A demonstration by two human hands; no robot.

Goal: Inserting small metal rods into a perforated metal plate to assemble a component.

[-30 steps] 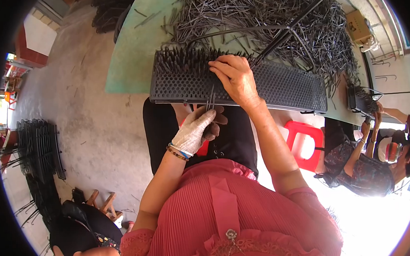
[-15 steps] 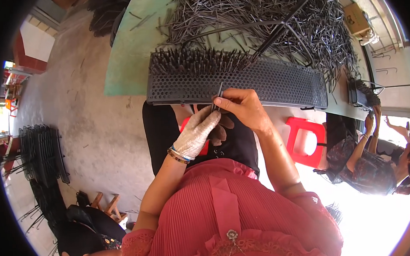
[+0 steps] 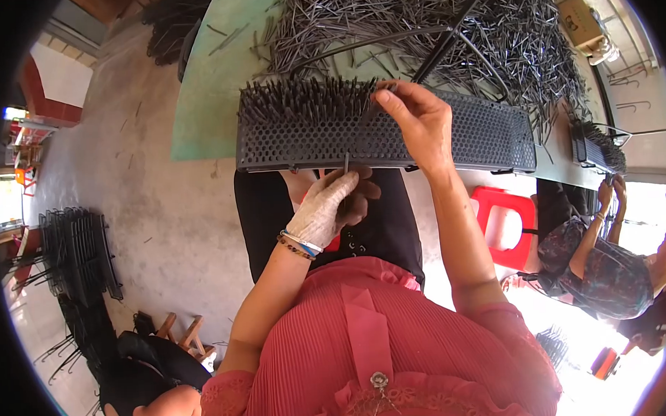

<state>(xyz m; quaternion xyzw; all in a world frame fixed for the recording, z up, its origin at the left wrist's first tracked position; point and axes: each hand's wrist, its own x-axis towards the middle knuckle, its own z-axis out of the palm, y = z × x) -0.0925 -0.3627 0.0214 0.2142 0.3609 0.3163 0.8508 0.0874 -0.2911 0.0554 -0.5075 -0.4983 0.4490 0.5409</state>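
A long black perforated panel [image 3: 464, 139] lies along the near edge of the table, with many thin dark strips [image 3: 306, 101] standing upright in the holes of its left half. My right hand [image 3: 424, 122], bare, is over the panel at the right end of the standing strips. Its thumb and fingers are pinched on a thin dark strip, partly blurred and hidden. In front of the panel, above my lap, my left hand [image 3: 325, 208] wears a dirty pale glove. It is closed around thin dark strips, and one strip's tip [image 3: 347, 160] sticks up past the thumb.
Behind the panel, a big heap of loose dark strips [image 3: 422, 26] covers the green tabletop [image 3: 216, 79]. Black metal rods [image 3: 445, 43] slant over it. A red stool [image 3: 505, 226] stands to the right, near a co-worker [image 3: 599, 263] at another panel. Black racks [image 3: 75, 253] stand at left.
My right hand has moved from beside my left hand up and right to the standing strips, taking a strip with it. My left hand stays nearly in place.
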